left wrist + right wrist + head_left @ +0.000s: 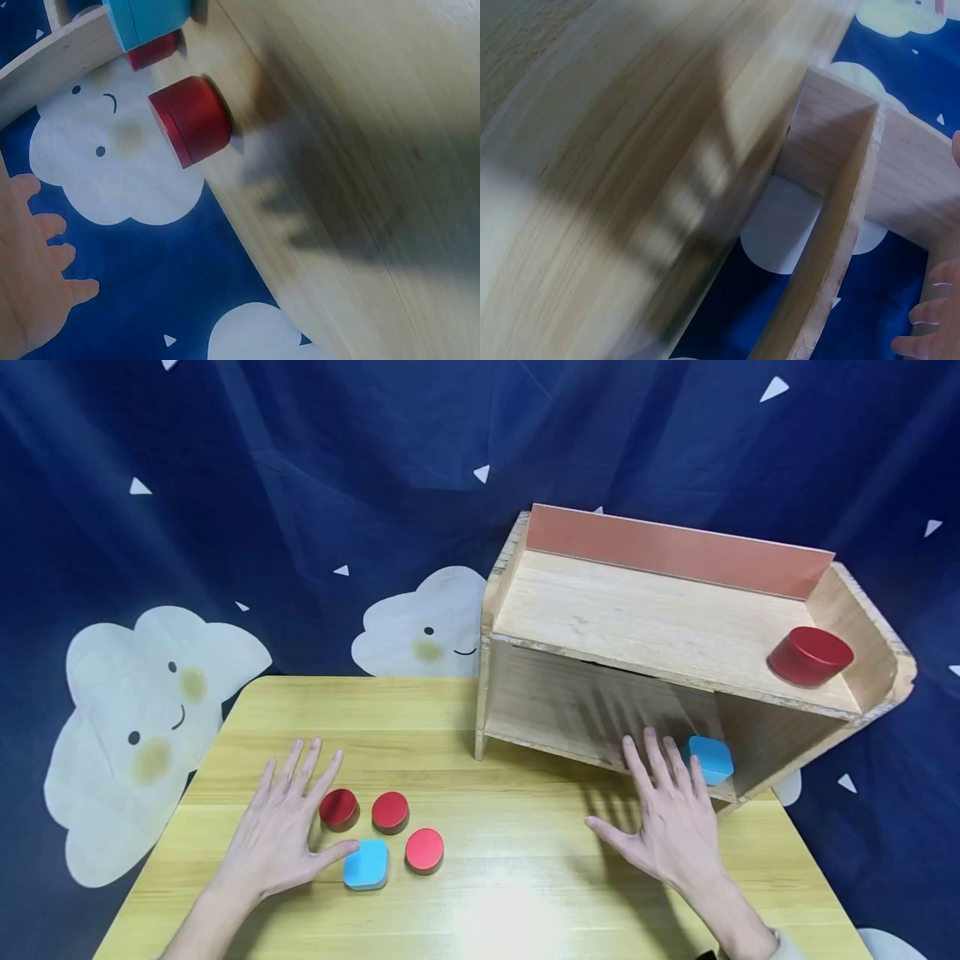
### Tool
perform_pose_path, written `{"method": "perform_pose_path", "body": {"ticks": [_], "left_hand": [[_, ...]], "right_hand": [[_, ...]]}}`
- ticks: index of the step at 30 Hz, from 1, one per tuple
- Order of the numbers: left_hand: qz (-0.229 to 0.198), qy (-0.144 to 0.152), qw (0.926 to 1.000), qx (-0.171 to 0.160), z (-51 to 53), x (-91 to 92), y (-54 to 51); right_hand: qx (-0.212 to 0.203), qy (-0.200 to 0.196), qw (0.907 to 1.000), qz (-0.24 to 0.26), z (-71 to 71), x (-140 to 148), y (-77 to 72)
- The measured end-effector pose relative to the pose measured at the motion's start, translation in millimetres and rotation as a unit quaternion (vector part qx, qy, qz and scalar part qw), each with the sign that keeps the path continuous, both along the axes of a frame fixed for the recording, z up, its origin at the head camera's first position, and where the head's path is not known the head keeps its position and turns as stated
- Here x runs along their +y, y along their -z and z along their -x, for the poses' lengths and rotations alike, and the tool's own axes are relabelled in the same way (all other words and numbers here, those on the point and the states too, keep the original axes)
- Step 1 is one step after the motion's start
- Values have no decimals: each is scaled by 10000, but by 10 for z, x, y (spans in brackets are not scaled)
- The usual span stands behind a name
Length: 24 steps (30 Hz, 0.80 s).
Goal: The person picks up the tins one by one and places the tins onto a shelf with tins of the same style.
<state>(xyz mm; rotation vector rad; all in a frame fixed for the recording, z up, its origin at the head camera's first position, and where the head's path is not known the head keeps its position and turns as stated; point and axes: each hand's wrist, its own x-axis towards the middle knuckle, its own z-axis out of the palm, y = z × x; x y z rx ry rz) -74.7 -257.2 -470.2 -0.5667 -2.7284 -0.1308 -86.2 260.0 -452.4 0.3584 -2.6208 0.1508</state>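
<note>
My left hand is held over the table's left side with its fingers spread, holding nothing. Beside it are two red round tins, a third red tin and a light blue rounded-square tin. The left thumb tip overlaps the blue tin's corner; whether they touch I cannot tell. Before the wooden shelf, my right hand is also spread and holds nothing. Another blue tin sits on the lower shelf, partly behind its fingertips. A larger red tin stands at the upper shelf's right end.
The two-level shelf stands at an angle on the right rear of the wooden table, with a pinkish back strip along its top. A dark blue curtain with clouds and white triangles hangs behind. Both hands cast shadows.
</note>
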Motion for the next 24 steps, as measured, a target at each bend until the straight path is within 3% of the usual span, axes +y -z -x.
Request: {"method": "perform_pose_path", "body": {"ticks": [9, 15, 24], "left_hand": [[-111, 55, 9998, -136, 9, 201, -66], [-354, 184, 9991, -120, 72, 389, -82], [-1078, 370, 9926, -413, 182, 766, -141]], "right_hand": [[19, 65, 9999, 153, -67, 87, -88], [440, 47, 9982, 397, -122, 165, -126], [1087, -104, 9897, 929, -206, 301, -152]]}}
